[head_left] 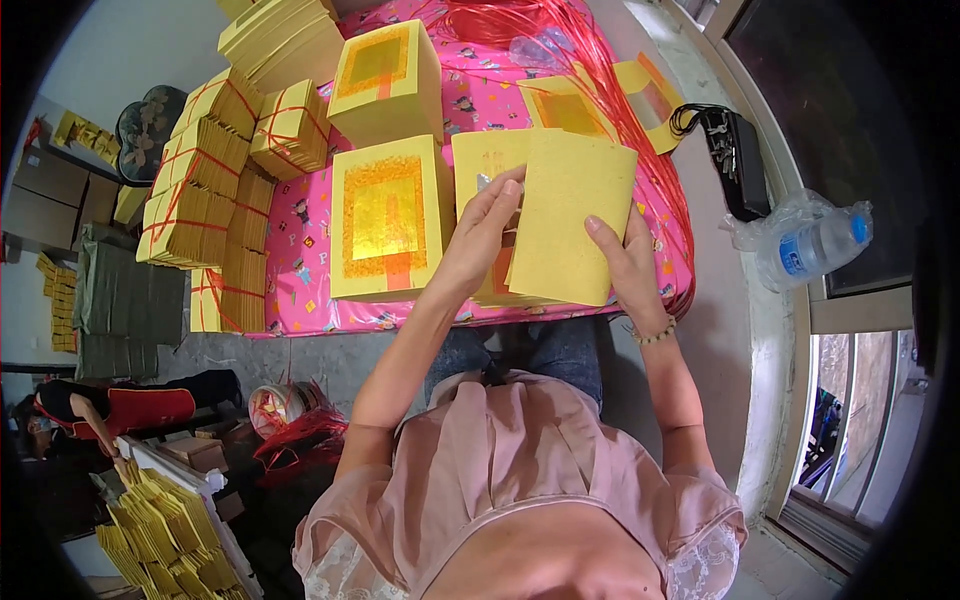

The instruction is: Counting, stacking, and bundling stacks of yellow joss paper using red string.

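Fingers [497, 200] of the left hand [478, 240] curl over the top edge of a yellow paper stack [570, 215], thumb behind; the right hand [628, 262] pinches its lower right side, fingers out of sight behind. Just left of the left hand lies one gold-foil stack [388, 215] on the pink-covered worktop [300, 290]. Beyond it sits a second gold-foil stack [388, 85]. Further left stand six bundles [200, 190] tied with red string. Right of the right hand lies one plastic bottle [815, 240].

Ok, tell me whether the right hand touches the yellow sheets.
Touching. Head view: the right hand grips the yellow sheets, thumb pressed on the front.
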`<state>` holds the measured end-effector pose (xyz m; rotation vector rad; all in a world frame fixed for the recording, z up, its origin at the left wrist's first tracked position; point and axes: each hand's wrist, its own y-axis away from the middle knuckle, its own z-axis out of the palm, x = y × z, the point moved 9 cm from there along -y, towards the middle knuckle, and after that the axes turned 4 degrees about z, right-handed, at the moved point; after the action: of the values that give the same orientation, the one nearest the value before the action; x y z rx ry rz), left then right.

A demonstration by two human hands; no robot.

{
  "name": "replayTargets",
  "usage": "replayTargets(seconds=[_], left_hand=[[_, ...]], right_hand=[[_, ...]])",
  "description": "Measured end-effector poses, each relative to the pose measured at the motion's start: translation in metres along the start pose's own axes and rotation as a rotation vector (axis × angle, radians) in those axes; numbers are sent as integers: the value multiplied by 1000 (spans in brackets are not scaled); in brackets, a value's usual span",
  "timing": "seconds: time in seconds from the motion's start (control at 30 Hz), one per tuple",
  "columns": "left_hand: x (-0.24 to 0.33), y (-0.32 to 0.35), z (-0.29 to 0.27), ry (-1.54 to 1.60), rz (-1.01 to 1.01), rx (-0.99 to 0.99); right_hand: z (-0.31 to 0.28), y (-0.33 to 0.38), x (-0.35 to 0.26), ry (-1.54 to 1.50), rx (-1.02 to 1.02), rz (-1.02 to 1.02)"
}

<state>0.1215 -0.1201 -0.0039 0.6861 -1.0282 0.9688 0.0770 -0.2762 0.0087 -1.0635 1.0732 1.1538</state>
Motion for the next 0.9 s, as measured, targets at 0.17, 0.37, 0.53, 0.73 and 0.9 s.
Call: replayTargets(seconds=[0.17,0.37,0.53,0.73,0.9], left_hand=[[-7,-2,0,-27,-20,-41],[-15,3,0,48,-66,6],[-7,8,4,70,-58,9],[5,23,12,-25,8,218],[21,23,41,-65,272,-8]], right_hand=[[-2,2,8,-23,6,65],[-3,4,10,-46,22,57],[-2,9,4,14,31,9],[7,20,-10,124,17,-98],[6,29,-16,178,18,-146]])
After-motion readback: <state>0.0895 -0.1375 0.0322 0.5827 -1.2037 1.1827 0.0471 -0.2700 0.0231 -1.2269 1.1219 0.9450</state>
